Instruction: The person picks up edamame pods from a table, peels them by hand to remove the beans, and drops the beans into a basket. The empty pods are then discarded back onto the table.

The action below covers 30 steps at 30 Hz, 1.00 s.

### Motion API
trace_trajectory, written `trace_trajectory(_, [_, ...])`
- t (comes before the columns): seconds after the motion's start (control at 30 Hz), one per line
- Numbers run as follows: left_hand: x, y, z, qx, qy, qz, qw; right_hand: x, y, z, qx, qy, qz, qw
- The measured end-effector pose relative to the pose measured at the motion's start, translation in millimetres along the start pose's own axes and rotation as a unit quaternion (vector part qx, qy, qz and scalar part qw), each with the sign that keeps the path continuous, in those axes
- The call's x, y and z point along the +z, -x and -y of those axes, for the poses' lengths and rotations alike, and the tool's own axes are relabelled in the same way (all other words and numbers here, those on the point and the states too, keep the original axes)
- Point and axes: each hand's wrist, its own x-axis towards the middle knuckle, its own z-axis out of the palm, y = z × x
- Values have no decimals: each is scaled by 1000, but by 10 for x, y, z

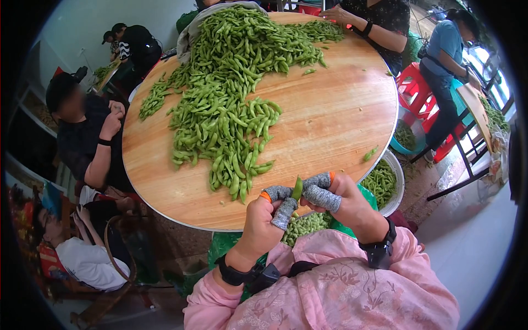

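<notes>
While your left hand point(263, 218) and right hand point(350, 204) meet by the near edge of the table point(330, 115), you've got both pinching one green pod point(297, 188) between wrapped fingers point(322, 198). Shelled beans point(308, 226) sit just below, a big pod pile point(231, 66) sprawls far left, and there's a white basket point(400, 192) off right.

1. Pod heap point(220, 110) running from the table's point(330, 115) far edge down its left half!
2. A stray pod point(370, 154) lies near the right edge.
3. Beyond that edge, lower down, a basket point(400, 179) holds more pods point(379, 183).
4. At the near edge, one pod point(297, 188) sits between left hand point(263, 214) and right hand point(347, 202), beans point(306, 226) below.
</notes>
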Motion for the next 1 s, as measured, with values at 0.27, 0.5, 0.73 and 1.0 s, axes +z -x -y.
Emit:
trace_trajectory(0.27, [-22, 60, 44, -16, -3, 6, 1000, 60, -1, -50, -12, 10, 5, 1000])
trace_trajectory(0.5, [-23, 71, 105, 37, 2, 7, 999, 108, -33, -182, 3, -38, -22, 999])
trace_trajectory(0.73, [-69, 121, 250, 245, -456, -64, 853, 126, -2, -227, -17, 35, 1, 999])
trace_trajectory(1.0, [-16, 169, 391, 67, -42, -107, 991, 164, -81, -373, -91, -64, 42, 993])
